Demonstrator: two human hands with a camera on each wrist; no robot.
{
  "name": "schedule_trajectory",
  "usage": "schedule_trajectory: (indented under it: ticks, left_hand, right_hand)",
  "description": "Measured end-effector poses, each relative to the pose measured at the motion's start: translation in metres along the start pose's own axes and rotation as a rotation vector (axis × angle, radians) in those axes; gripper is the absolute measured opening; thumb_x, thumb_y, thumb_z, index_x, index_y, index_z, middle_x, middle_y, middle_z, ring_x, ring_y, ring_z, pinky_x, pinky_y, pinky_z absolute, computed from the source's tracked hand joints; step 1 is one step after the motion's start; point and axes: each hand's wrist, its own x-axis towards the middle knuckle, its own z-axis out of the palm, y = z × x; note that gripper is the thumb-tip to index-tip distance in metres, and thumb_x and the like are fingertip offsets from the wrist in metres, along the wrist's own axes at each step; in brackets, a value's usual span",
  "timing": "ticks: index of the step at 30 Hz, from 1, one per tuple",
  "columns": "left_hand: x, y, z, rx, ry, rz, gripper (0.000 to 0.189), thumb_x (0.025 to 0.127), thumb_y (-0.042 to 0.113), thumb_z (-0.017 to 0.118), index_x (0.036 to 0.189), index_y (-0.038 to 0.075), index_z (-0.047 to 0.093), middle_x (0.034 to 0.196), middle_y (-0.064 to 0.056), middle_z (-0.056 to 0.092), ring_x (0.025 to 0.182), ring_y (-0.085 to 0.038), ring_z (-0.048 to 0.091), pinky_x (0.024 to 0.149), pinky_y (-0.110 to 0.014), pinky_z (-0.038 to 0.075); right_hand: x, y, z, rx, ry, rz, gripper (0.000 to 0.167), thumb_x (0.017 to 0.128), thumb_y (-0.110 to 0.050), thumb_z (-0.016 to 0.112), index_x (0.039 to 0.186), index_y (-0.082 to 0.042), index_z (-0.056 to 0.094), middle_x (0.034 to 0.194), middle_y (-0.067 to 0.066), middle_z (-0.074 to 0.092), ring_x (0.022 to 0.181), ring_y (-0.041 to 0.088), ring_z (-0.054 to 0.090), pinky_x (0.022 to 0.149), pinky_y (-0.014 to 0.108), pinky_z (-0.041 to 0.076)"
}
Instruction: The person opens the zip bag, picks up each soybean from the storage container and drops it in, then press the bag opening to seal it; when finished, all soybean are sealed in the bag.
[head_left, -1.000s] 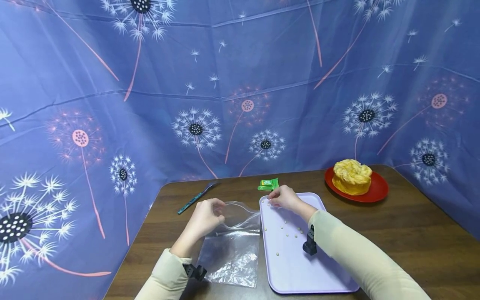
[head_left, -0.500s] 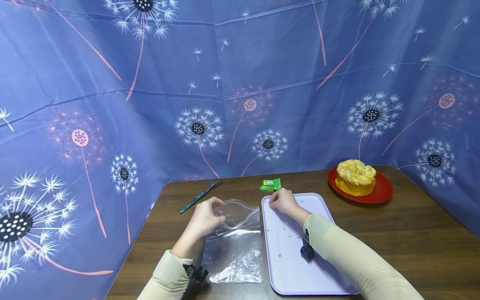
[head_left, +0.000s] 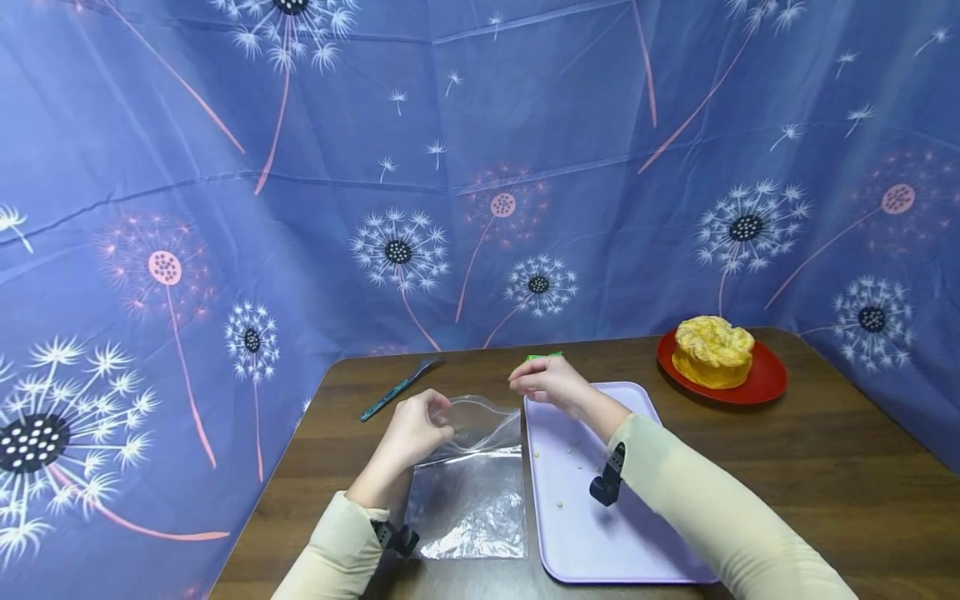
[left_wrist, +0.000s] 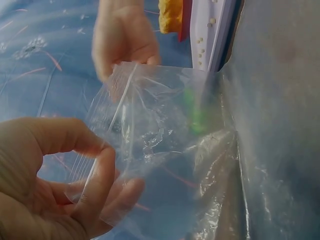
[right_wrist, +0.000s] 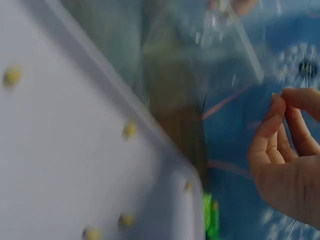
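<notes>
My left hand [head_left: 411, 429] pinches the rim of a clear zip-lock bag [head_left: 468, 510], whose mouth stands apart while its lower part lies on the table. My right hand [head_left: 557, 387] is raised above the far left corner of a lilac tray [head_left: 600, 554], right of the bag's mouth. In the right wrist view its thumb and forefinger meet at the tips, with a tiny pale speck [right_wrist: 275, 95] there, seemingly a small yellow bead mostly hidden by the fingers. Several such yellow beads [right_wrist: 130, 129] lie scattered on the tray.
A fork with a patterned blue handle [head_left: 395, 392] lies behind my left hand. A green packet [head_left: 553, 355] is partly hidden behind my right hand. At the back right a red plate [head_left: 768, 377] bears a yellow cake-like bread [head_left: 712, 354]. A blue dandelion-print cloth [head_left: 480, 150] hangs behind.
My right hand has lifted from the tray's far left corner and moved a little left, toward the bag's mouth. My left hand keeps its hold on the bag.
</notes>
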Motion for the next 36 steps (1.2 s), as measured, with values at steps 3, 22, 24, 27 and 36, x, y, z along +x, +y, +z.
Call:
schedule_trajectory:
  ticks: [3, 22, 24, 27, 36]
  left_hand:
    - [0.001, 0.002, -0.001, 0.013, -0.001, 0.001, 0.037, 0.068, -0.001, 0.076, 0.105, -0.001, 0.070, 0.095, -0.014, 0.074, 0.081, -0.021, 0.071, 0.073, -0.037, 0.057]
    - [-0.001, 0.003, 0.001, -0.011, -0.005, -0.023, 0.039, 0.067, -0.001, 0.076, 0.105, -0.001, 0.069, 0.093, -0.013, 0.074, 0.085, -0.023, 0.072, 0.072, -0.037, 0.058]
    - [-0.001, 0.003, 0.001, -0.013, -0.002, -0.015, 0.039, 0.067, -0.002, 0.075, 0.105, 0.000, 0.069, 0.098, -0.014, 0.074, 0.085, -0.023, 0.072, 0.074, -0.037, 0.058]
    - [-0.001, 0.003, 0.001, -0.011, 0.004, -0.001, 0.038, 0.067, -0.003, 0.075, 0.104, 0.000, 0.069, 0.103, -0.015, 0.074, 0.085, -0.023, 0.073, 0.075, -0.037, 0.059]
    - [-0.001, 0.004, 0.000, -0.026, 0.004, -0.006, 0.039, 0.068, -0.003, 0.075, 0.106, -0.002, 0.068, 0.104, -0.018, 0.073, 0.086, -0.024, 0.073, 0.075, -0.038, 0.059]
  right_hand:
    - [-0.005, -0.013, 0.019, -0.072, -0.077, -0.047, 0.011, 0.086, -0.001, 0.075, 0.097, 0.001, 0.075, 0.088, 0.000, 0.068, 0.068, 0.008, 0.053, 0.070, 0.026, 0.049]
    - [-0.002, -0.013, 0.040, -0.270, -0.146, -0.197, 0.017, 0.087, 0.001, 0.075, 0.103, 0.007, 0.074, 0.092, 0.004, 0.075, 0.082, 0.012, 0.067, 0.073, 0.024, 0.054]
    - [-0.001, -0.012, 0.028, -0.180, -0.083, -0.171, 0.018, 0.089, 0.001, 0.073, 0.106, 0.009, 0.072, 0.093, 0.007, 0.075, 0.082, 0.013, 0.067, 0.074, 0.027, 0.056]
    - [0.004, -0.004, 0.006, -0.098, 0.039, -0.135, 0.021, 0.092, 0.004, 0.069, 0.109, 0.015, 0.068, 0.093, 0.011, 0.074, 0.080, 0.014, 0.068, 0.075, 0.029, 0.058]
    - [0.015, 0.043, -0.025, -0.521, 0.307, -0.049, 0.012, 0.081, 0.001, 0.080, 0.092, 0.006, 0.078, 0.077, 0.006, 0.074, 0.058, 0.004, 0.060, 0.056, 0.018, 0.052]
